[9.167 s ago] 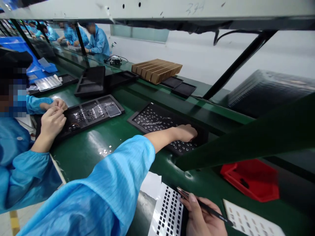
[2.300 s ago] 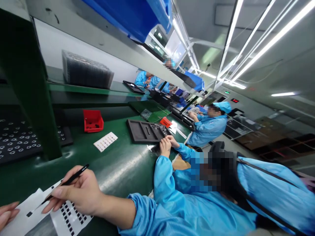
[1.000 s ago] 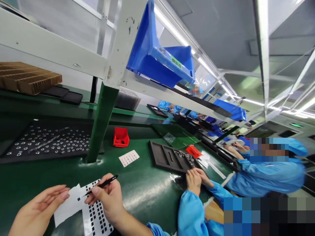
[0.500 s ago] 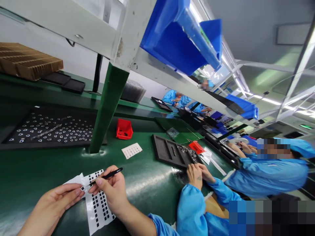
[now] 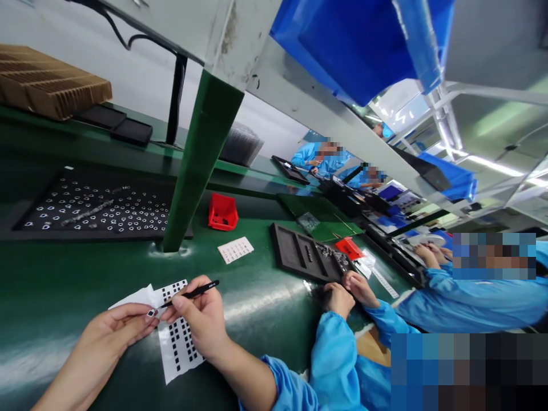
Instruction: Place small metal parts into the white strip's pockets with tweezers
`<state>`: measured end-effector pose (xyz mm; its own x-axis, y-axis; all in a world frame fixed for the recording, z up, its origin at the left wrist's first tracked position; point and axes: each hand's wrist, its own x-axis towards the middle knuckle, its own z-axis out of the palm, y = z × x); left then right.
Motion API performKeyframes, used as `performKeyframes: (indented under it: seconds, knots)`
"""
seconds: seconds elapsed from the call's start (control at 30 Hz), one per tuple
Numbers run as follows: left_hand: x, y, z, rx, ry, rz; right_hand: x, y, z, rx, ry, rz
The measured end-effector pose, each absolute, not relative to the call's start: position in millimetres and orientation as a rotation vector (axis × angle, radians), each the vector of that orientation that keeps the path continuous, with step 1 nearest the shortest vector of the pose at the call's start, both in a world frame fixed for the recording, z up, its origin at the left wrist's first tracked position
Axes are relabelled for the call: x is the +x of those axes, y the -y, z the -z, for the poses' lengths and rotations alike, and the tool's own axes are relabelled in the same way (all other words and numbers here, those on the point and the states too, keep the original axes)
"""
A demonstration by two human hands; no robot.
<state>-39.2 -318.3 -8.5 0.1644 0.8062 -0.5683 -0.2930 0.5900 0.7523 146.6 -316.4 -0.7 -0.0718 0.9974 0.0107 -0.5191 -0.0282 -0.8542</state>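
Nearest, at the left of the scene, the left hand point(image 5: 117, 330) is narrowed to a pinch, thumb and finger closed on a small piece point(image 5: 151, 313), pale-rimmed with a dark square at its middle. Just right of it, the right hand point(image 5: 201, 314) is closed around black tweezers point(image 5: 201, 289), whose tip points at the piece; whether it touches, I cannot tell. The piece looks very light and probably stiff, easy to drop or flick away, so its rim seems the safest hold, with the dark face left uncovered (too tiny here to judge whether it is glossy or sticky). Under and beside the hands, on the green table point(image 5: 77, 277), lies a white sheet point(image 5: 177, 342) with rows of black squares, likely thin and pliable and best steadied at its border; plain white paper point(image 5: 137, 297) shows at its left. Farther off are a pale card point(image 5: 235, 250) with small marks in rows, then a red bin point(image 5: 223, 212) with dark bits inside, and, at the far left, a black tray point(image 5: 92, 191) scattered with small pale-edged shapes, partly hidden by a green post point(image 5: 201, 162).
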Motion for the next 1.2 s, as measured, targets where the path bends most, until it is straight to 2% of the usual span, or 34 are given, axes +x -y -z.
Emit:
performKeyframes:
  seconds: [0.73,0.97,1.2]
  knots:
    - [-38.1,323.1,5.4,0.617,-1.17,-0.908,153.2,320.4,-12.3,-0.971,0.94,-1.355]
    - [-35.1,319.3,-5.0,0.555,-1.114,-1.063,187.0,311.0,-12.6,-1.073,0.963,-1.5]
    - [-37.0,318.5,-6.5,0.619,-1.102,-1.076,198.2,306.2,-12.6,-1.263,1.228,-1.565]
